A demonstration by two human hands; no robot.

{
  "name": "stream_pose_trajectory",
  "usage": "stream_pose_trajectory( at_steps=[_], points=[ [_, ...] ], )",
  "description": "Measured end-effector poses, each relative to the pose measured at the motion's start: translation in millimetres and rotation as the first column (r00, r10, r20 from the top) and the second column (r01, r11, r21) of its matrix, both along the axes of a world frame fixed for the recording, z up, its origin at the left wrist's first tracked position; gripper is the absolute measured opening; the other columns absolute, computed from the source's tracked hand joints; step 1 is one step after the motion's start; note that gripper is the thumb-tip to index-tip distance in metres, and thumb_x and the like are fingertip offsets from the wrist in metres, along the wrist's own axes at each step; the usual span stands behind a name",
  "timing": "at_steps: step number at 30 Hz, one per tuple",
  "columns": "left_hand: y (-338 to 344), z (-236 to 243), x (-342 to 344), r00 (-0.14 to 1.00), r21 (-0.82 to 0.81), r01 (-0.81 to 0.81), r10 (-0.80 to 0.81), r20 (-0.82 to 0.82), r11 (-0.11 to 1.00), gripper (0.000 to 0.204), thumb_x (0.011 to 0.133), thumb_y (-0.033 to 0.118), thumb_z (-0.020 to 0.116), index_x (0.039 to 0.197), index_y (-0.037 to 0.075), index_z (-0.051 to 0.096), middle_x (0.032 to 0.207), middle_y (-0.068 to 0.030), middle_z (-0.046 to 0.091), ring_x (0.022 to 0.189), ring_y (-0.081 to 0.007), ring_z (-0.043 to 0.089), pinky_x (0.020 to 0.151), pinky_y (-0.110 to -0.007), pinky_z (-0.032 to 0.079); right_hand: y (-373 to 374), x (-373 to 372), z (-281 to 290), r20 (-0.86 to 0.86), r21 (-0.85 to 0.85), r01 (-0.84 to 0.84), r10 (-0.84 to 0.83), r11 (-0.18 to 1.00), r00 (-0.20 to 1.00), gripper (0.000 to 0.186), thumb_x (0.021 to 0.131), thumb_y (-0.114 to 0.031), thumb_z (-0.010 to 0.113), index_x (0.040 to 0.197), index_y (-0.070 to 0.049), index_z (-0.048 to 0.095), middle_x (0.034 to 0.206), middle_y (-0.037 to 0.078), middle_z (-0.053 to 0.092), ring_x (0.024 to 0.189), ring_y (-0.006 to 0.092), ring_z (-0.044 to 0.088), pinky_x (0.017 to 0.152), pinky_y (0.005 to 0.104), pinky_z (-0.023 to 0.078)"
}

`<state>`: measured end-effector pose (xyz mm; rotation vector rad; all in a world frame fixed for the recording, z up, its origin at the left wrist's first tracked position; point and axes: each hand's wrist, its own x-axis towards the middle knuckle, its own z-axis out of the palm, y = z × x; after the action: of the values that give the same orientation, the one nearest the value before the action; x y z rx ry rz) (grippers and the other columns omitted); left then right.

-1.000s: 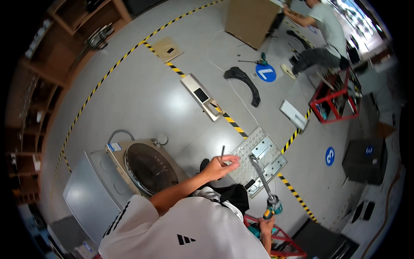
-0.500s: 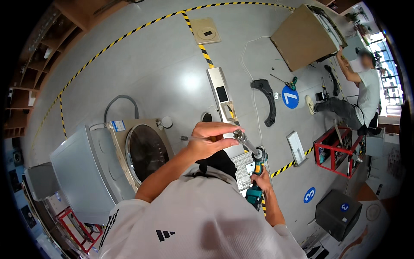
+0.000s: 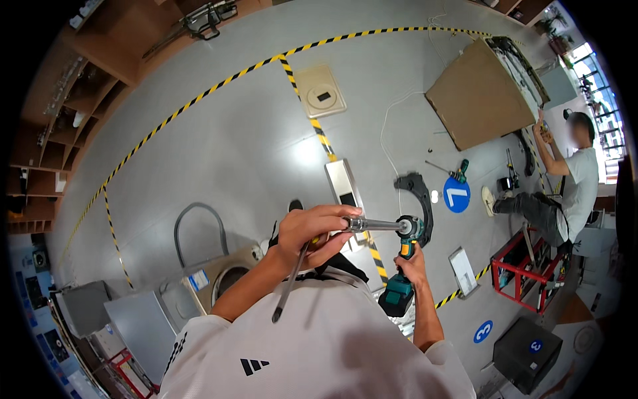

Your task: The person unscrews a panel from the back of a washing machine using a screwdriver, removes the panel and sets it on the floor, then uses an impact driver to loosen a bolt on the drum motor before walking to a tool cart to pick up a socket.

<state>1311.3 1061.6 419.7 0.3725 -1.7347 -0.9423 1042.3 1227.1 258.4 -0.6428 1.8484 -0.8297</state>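
Note:
In front of my shirt, my right hand [image 3: 414, 267] grips a teal-and-black cordless impact driver [image 3: 411, 230] by its handle. A long silver extension [image 3: 383, 226] runs leftward from the driver, ending in a metal socket [image 3: 359, 224]. The fingertips of my left hand [image 3: 302, 233] pinch that socket end. Tucked in the same left palm is a screwdriver [image 3: 290, 284]. Its shaft points down toward my shirt, and only a bit of its yellow handle shows between the fingers.
Down left stands a gold-fronted washing machine [image 3: 229, 282] with a grey hose [image 3: 199, 207]. Ahead lie a control panel [image 3: 342, 183] and a black curved weight [image 3: 421, 199]. To the right, a person [image 3: 571, 173] works at a brown cabinet [image 3: 478, 100], near a red-framed cart [image 3: 525, 279].
My left fingers have closed from around the socket onto it. The driver has swung so its extension points left instead of up-left. The screwdriver shaft now angles downward. My view has tilted up.

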Motion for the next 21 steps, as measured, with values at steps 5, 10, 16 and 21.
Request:
stream_pose_trajectory(
  at_steps=[5,10,16,21],
  points=[
    [-128,-1,0,0.999,-0.126,-0.024,0.028,0.024,0.992,0.021,0.071,-0.005,0.064,0.087,0.000,0.052,0.089,-0.0231,0.064,0.060,-0.0203,0.063,0.049,-0.026,0.049,-130,-23,-10,-0.177,-0.152,0.073,-0.100,0.986,0.979,0.042,0.062,-0.001,0.064,0.101,-0.002,0.046,0.075,0.006,0.053,0.062,0.0158,0.055,0.055,0.0286,0.046],
    [-284,21,-16,0.994,-0.153,0.051,-0.065,-0.088,0.987,0.016,0.073,-0.003,0.062,0.083,0.000,0.050,0.085,-0.0251,0.064,0.061,-0.0261,0.065,0.053,-0.030,0.053,-287,-23,41,-0.181,-0.173,0.280,-0.310,0.944,0.933,0.045,0.063,-0.008,0.071,0.102,0.000,0.049,0.086,0.007,0.056,0.076,0.0164,0.055,0.067,0.0297,0.047],
    [-449,68,-45,0.949,-0.153,0.079,-0.121,-0.292,0.985,0.016,0.080,0.003,0.061,0.086,0.000,0.047,0.088,-0.0268,0.063,0.063,-0.0242,0.064,0.055,-0.028,0.051,-430,-53,88,-0.018,-0.431,0.229,-0.262,0.873,0.965,0.033,0.064,-0.007,0.077,0.087,0.000,0.055,0.071,0.004,0.056,0.060,0.0135,0.057,0.057,0.0263,0.048],
    [-560,74,-85,0.949,-0.191,0.002,-0.062,-0.310,0.982,0.034,0.085,0.027,0.063,0.098,0.002,0.043,0.090,-0.0275,0.061,0.048,-0.0107,0.054,0.043,-0.021,0.045,-531,-90,94,0.181,-0.454,0.239,-0.174,0.858,0.968,0.036,0.064,-0.007,0.078,0.089,0.000,0.052,0.071,0.004,0.056,0.059,0.0130,0.057,0.054,0.0267,0.048]
  ],
)
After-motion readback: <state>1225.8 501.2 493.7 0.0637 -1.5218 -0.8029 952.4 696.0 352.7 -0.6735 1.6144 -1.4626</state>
